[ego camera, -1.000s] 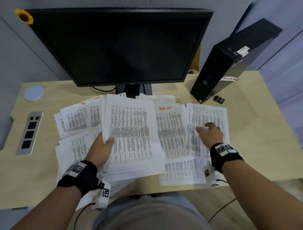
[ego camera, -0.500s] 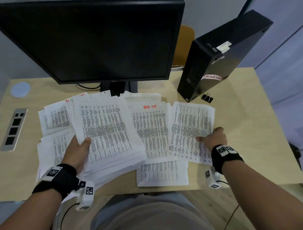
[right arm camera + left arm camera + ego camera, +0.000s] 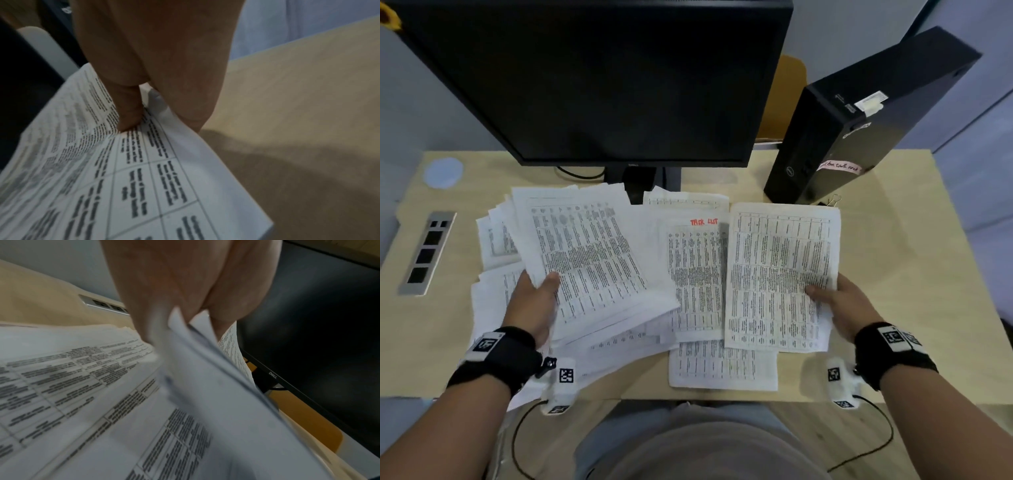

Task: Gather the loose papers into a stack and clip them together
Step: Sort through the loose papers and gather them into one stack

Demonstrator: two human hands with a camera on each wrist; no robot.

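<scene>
Printed sheets lie spread over the wooden desk (image 3: 893,274). My left hand (image 3: 534,301) grips a fanned bundle of papers (image 3: 592,263) at its left edge, lifted off the sheets below; the left wrist view shows that bundle (image 3: 205,386) pinched between thumb and fingers. My right hand (image 3: 842,301) pinches a single printed sheet (image 3: 777,274) at its right edge, thumb on top; the same sheet (image 3: 144,178) fills the right wrist view. A page headed in red, "TASK LIST" (image 3: 698,267), lies flat between them. A black binder clip (image 3: 834,200) sits beside the computer case.
A black monitor (image 3: 599,78) stands at the back, its stand behind the papers. A black computer case (image 3: 859,130) stands at the back right. A metal socket panel (image 3: 428,253) and a round pale disc (image 3: 443,172) sit at the desk's left.
My right hand has moved to the sheet's right edge, pinched it and lifted it. My left hand has raised its bundle and tilted it leftward.
</scene>
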